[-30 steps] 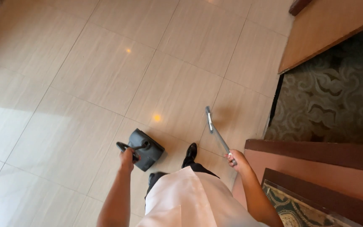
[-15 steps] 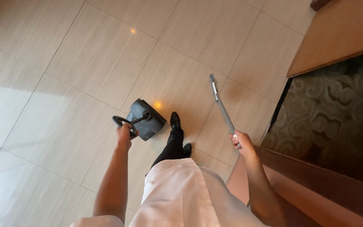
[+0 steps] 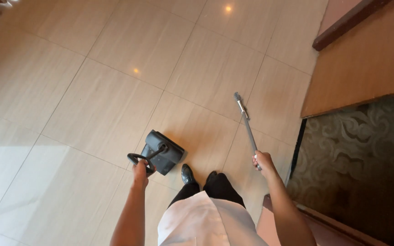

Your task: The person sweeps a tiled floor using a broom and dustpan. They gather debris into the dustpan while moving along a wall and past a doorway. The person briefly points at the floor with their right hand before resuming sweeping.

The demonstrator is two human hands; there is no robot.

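White apron (image 3: 206,221) hangs nearest, with two black shoes (image 3: 187,173) below it on the tiled floor (image 3: 92,105). Two bare arms reach down and forward. One dustpan (image 3: 163,152), black, hangs just above the floor ahead of the left shoe; the left hand (image 3: 141,169) has its grip closed around the looped handle. One grey pole (image 3: 247,127) runs from the right hand (image 3: 262,161), grip closed on its near end, and slants up and away, its far tip pointing slightly left. Beyond lie one patterned carpet (image 3: 356,159) and one wooden panel (image 3: 365,68).
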